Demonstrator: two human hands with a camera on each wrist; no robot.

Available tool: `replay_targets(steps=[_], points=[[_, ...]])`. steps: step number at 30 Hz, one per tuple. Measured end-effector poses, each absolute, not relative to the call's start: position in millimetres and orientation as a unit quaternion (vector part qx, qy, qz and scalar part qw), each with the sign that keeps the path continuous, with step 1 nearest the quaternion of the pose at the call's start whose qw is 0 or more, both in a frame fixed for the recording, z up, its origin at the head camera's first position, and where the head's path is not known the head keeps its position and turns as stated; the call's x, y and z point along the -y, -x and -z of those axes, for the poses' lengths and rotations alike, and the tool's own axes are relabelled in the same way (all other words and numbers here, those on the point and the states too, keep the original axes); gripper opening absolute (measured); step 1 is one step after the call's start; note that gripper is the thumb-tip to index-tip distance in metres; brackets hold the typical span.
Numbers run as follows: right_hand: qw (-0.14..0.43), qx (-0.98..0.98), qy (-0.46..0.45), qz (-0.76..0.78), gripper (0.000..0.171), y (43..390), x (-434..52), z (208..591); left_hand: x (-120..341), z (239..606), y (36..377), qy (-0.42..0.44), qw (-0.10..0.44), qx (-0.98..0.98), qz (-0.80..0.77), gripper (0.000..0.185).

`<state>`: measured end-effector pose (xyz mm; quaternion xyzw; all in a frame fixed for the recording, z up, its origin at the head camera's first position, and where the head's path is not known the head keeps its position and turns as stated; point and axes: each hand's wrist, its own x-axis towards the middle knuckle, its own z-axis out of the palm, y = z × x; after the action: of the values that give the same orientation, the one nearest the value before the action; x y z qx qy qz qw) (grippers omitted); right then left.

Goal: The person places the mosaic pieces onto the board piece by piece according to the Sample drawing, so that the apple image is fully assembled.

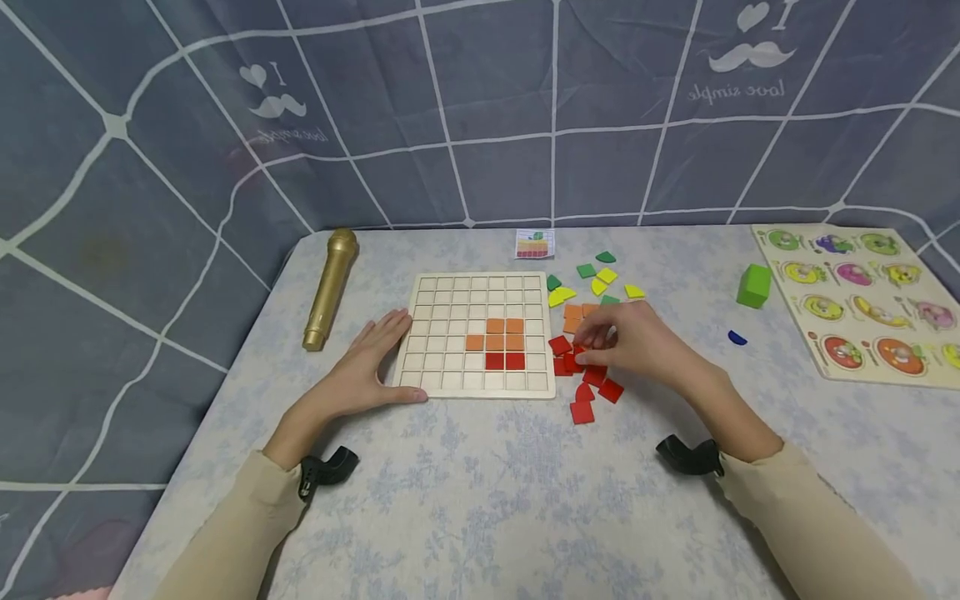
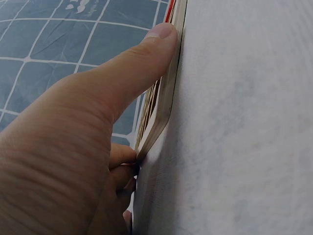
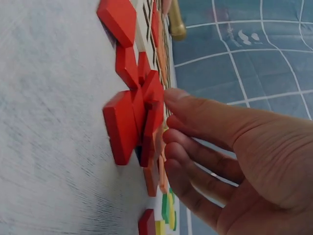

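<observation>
1. The grid board [image 1: 435, 361] lies flat on the table [image 1: 480, 500], nearer its far edge than the near part in view; five orange squares [image 1: 495, 342] and two red squares [image 1: 505, 361] sit in its cells, the red ones below the orange towards the board's near edge.
2. Loose red pieces [image 1: 595, 377] lie in a cluster just beside the board's right edge, some overlapping.
3. The right hand [image 1: 633, 340] is over that cluster, thumb and fingertips narrowly apart; whether it pinches a piece I cannot tell.
4. The left hand [image 1: 367, 367] is spread wide, fingers at the board's left edge, thumb on its near left corner.
5. Loose orange pieces [image 1: 573, 318], then yellow pieces [image 1: 562, 295] and green pieces [image 1: 586, 271], lie further towards the far edge.
6. A small picture card [image 1: 535, 244] rests by the table's far edge.
7. Near the far left corner lies a golden cylinder [image 1: 330, 290].
8. Rightward are a blue piece [image 1: 737, 337], a green block [image 1: 753, 286] and a fruit picture board [image 1: 862, 304] by the far edge.
</observation>
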<state>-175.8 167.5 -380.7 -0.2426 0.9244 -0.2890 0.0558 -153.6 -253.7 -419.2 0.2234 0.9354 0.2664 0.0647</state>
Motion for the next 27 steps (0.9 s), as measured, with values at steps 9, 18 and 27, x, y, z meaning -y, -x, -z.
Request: replay_targets(steps=[9, 18, 27], points=[[0.071, -0.925, 0.237, 0.288, 0.02, 174.5, -164.6, 383.1, 253.9, 417.4, 152.9, -0.218, 0.068, -0.936, -0.269, 0.126], [0.084, -0.917, 0.239, 0.309, 0.022, 175.9, -166.4, 384.9, 253.3, 416.3, 153.7, -0.217, 0.066, -0.936, -0.268, 0.126], [0.081, -0.917, 0.226, 0.318, 0.022, 173.7, -163.2, 385.3, 252.3, 416.2, 153.8, -0.219, 0.067, -0.937, -0.266, 0.126]])
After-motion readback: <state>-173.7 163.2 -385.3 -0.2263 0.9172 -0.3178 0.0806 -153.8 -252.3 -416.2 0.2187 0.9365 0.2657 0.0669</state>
